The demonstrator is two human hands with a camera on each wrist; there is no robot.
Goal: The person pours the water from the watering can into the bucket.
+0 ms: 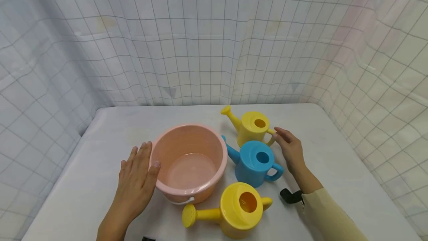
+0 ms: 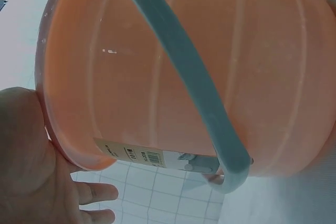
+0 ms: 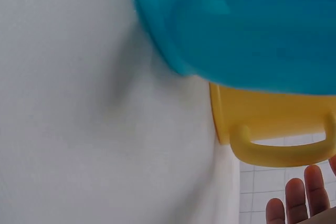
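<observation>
In the head view a pink bucket point(image 1: 190, 192) with a pale handle point(image 2: 194, 82) stands upright. My left hand point(image 1: 137, 181) rests against its left rim, fingers straight and the thumb at the rim's edge. To the right, my right hand point(image 1: 290, 150) is at the handle of a small yellow watering can point(image 1: 252, 131) at the back. Its fingers point(image 3: 296, 198) lie beside that handle, not wrapped round it; whether they touch it I cannot tell. Just in front of that can stands a blue watering can point(image 1: 255, 168), its spout close to the bucket.
A larger yellow watering can point(image 1: 239, 215) stands near the front, its spout pointing left below the bucket. A black wrist device point(image 1: 290, 196) sits by the right sleeve point(image 1: 329, 217). Gridded white curtains point(image 1: 200, 40) surround the white table point(image 1: 133, 116) at the back and sides.
</observation>
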